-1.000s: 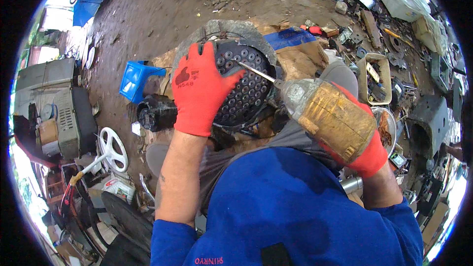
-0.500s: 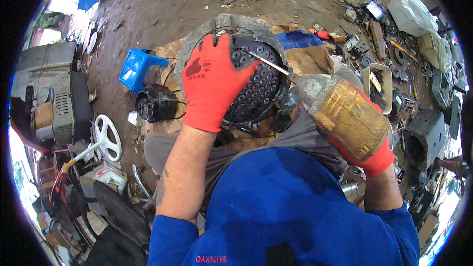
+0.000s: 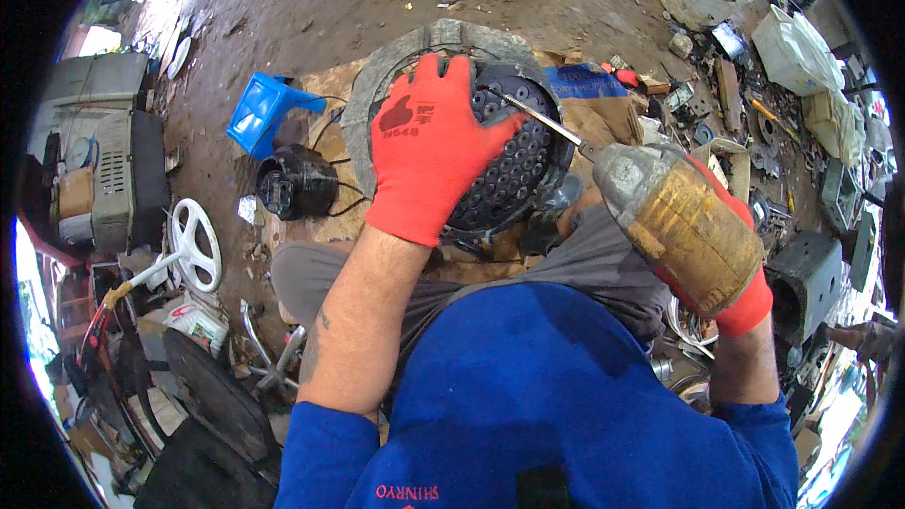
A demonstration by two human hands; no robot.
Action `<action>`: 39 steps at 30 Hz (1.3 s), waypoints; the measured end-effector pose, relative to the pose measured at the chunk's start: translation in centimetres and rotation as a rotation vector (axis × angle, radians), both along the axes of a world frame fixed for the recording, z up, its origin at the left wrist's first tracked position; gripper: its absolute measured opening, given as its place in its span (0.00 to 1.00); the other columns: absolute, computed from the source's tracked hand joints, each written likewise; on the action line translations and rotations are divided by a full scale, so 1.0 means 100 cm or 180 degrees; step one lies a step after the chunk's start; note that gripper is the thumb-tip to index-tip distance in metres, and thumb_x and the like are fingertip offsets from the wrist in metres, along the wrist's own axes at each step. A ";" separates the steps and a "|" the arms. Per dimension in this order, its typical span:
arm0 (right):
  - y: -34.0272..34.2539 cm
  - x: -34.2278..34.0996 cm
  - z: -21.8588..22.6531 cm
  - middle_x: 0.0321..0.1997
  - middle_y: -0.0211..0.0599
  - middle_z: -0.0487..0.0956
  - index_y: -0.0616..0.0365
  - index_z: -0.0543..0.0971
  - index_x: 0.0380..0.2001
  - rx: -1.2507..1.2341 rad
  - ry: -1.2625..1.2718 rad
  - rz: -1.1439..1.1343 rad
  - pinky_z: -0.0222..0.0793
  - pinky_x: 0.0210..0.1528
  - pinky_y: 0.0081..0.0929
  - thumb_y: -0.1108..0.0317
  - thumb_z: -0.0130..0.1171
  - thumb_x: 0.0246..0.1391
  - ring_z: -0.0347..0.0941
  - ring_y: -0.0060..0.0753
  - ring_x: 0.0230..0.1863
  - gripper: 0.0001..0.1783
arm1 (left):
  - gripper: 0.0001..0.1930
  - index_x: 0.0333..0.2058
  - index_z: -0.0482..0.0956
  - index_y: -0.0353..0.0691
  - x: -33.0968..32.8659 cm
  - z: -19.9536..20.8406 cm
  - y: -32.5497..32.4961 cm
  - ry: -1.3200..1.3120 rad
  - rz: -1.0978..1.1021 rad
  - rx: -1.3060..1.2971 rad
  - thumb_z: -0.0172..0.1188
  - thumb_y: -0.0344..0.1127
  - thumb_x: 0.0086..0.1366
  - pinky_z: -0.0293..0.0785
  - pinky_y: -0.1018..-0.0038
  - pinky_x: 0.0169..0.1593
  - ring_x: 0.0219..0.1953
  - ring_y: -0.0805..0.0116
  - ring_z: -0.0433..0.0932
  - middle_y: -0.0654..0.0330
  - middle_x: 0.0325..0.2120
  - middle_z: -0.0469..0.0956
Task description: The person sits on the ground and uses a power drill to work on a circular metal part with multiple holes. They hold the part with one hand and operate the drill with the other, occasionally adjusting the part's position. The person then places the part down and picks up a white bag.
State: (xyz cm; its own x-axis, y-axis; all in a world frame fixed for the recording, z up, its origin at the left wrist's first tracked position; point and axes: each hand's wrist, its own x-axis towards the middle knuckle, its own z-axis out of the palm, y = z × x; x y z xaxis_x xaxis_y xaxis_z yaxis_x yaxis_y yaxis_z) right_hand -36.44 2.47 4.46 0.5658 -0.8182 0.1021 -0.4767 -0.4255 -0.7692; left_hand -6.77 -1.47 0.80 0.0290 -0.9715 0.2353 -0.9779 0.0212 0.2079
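Note:
A round black housing point(image 3: 504, 174), its face covered with many small round lens-like cells, sits in front of me inside a thick grey ring point(image 3: 363, 118). My left hand point(image 3: 429, 146), in a red glove, lies over its left side with fingers stretched and thumb out across the cells. In my right hand point(image 3: 747, 309), also red-gloved, is a worn power driver point(image 3: 693, 231) with a yellow-brown body. Its long metal bit point(image 3: 547, 120) points left, toward the housing's upper part beside my left fingers; whether the tip sits in a screw is too small to tell.
A blue plastic stool point(image 3: 264, 113) and a black cylindrical part point(image 3: 297, 182) lie to the left on cardboard. Farther left are a white steering-wheel-like piece point(image 3: 196, 245) and a black chair point(image 3: 212, 405). Scrap and a black box-shaped part point(image 3: 803, 285) crowd the right.
The view has shifted a little. The housing, both hands and the driver appear slightly farther right, and the housing's face looks somewhat more tilted. Grip and contact look the same.

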 end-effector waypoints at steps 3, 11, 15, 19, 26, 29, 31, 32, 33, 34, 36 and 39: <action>-0.014 0.009 0.022 0.54 0.45 0.82 0.64 0.70 0.63 0.0125 0.0076 0.0021 0.73 0.59 0.33 0.67 0.74 0.44 0.80 0.37 0.56 0.42 | 0.32 0.45 0.79 0.41 0.004 -0.002 -0.001 0.0130 -0.0057 0.0078 0.72 0.60 0.50 0.77 0.56 0.47 0.49 0.48 0.77 0.52 0.46 0.76; -0.054 0.008 0.063 0.49 0.51 0.83 0.60 0.73 0.61 -0.0666 0.1199 0.0773 0.76 0.50 0.39 0.61 0.73 0.38 0.81 0.54 0.49 0.43 | 0.34 0.47 0.80 0.40 0.005 0.000 -0.001 0.0218 0.0037 0.0022 0.74 0.58 0.47 0.77 0.56 0.47 0.49 0.49 0.78 0.51 0.46 0.77; -0.076 0.015 0.078 0.51 0.50 0.82 0.62 0.72 0.61 -0.0856 0.1349 0.0951 0.75 0.54 0.38 0.61 0.73 0.38 0.81 0.52 0.52 0.43 | 0.36 0.49 0.80 0.40 0.007 0.001 -0.002 0.0351 0.0043 0.0032 0.75 0.57 0.46 0.78 0.57 0.48 0.49 0.48 0.79 0.50 0.47 0.78; -0.081 0.024 0.091 0.56 0.47 0.81 0.64 0.72 0.62 -0.0261 0.1212 0.0888 0.71 0.61 0.36 0.60 0.71 0.44 0.79 0.41 0.57 0.41 | 0.33 0.47 0.80 0.40 0.008 0.000 -0.001 0.0341 0.0046 0.0010 0.74 0.58 0.47 0.78 0.57 0.48 0.50 0.49 0.78 0.51 0.47 0.77; -0.070 0.038 0.104 0.56 0.46 0.80 0.65 0.71 0.62 0.0146 0.1155 0.0877 0.70 0.61 0.32 0.65 0.74 0.44 0.78 0.34 0.58 0.41 | 0.29 0.41 0.80 0.41 0.009 -0.001 0.000 0.0392 -0.0066 0.0017 0.75 0.56 0.48 0.78 0.57 0.47 0.49 0.52 0.78 0.52 0.45 0.77; -0.074 0.036 0.100 0.56 0.45 0.81 0.64 0.71 0.62 0.0040 0.1083 0.0930 0.70 0.61 0.32 0.67 0.76 0.41 0.78 0.34 0.57 0.43 | 0.29 0.41 0.80 0.40 0.011 -0.001 0.003 0.0361 -0.0073 -0.0018 0.75 0.56 0.47 0.78 0.58 0.46 0.48 0.52 0.78 0.52 0.44 0.77; -0.076 0.033 0.098 0.56 0.45 0.81 0.64 0.71 0.62 0.0136 0.1019 0.0786 0.70 0.61 0.33 0.67 0.76 0.41 0.78 0.34 0.57 0.43 | 0.30 0.41 0.80 0.40 0.010 -0.001 0.003 0.0374 -0.0099 -0.0052 0.75 0.56 0.47 0.78 0.58 0.46 0.48 0.52 0.78 0.52 0.44 0.77; -0.076 0.033 0.097 0.56 0.45 0.81 0.64 0.71 0.62 0.0292 0.0973 0.0636 0.70 0.61 0.33 0.67 0.76 0.41 0.78 0.34 0.57 0.43 | 0.30 0.41 0.80 0.40 0.009 -0.001 0.003 0.0380 -0.0110 -0.0082 0.75 0.56 0.47 0.78 0.58 0.46 0.48 0.52 0.78 0.52 0.44 0.77; -0.076 0.033 0.096 0.56 0.45 0.81 0.64 0.71 0.62 0.0376 0.0963 0.0536 0.70 0.61 0.33 0.67 0.75 0.41 0.78 0.34 0.57 0.43 | 0.30 0.41 0.80 0.40 0.010 -0.001 0.004 0.0380 -0.0114 -0.0113 0.75 0.56 0.47 0.78 0.58 0.46 0.47 0.52 0.78 0.52 0.44 0.77; -0.076 0.032 0.095 0.55 0.45 0.81 0.64 0.71 0.62 0.0453 0.0952 0.0435 0.70 0.61 0.33 0.67 0.75 0.41 0.78 0.34 0.57 0.43 | 0.30 0.41 0.80 0.40 0.010 -0.001 0.004 0.0403 -0.0129 -0.0123 0.75 0.57 0.47 0.78 0.58 0.46 0.47 0.52 0.78 0.52 0.44 0.77; -0.074 0.032 0.093 0.56 0.44 0.81 0.64 0.71 0.62 0.0399 0.0996 0.0422 0.70 0.61 0.33 0.67 0.75 0.41 0.78 0.33 0.57 0.43 | 0.30 0.41 0.80 0.40 0.010 -0.002 0.003 0.0444 -0.0164 -0.0142 0.75 0.57 0.47 0.78 0.58 0.47 0.48 0.52 0.78 0.52 0.45 0.77; -0.070 0.032 0.094 0.56 0.43 0.81 0.63 0.71 0.62 0.0212 0.0974 0.0624 0.70 0.61 0.32 0.68 0.76 0.41 0.78 0.31 0.56 0.42 | 0.30 0.41 0.80 0.41 0.011 -0.005 0.003 0.0376 -0.0118 -0.0248 0.75 0.58 0.47 0.78 0.58 0.47 0.47 0.52 0.78 0.52 0.45 0.77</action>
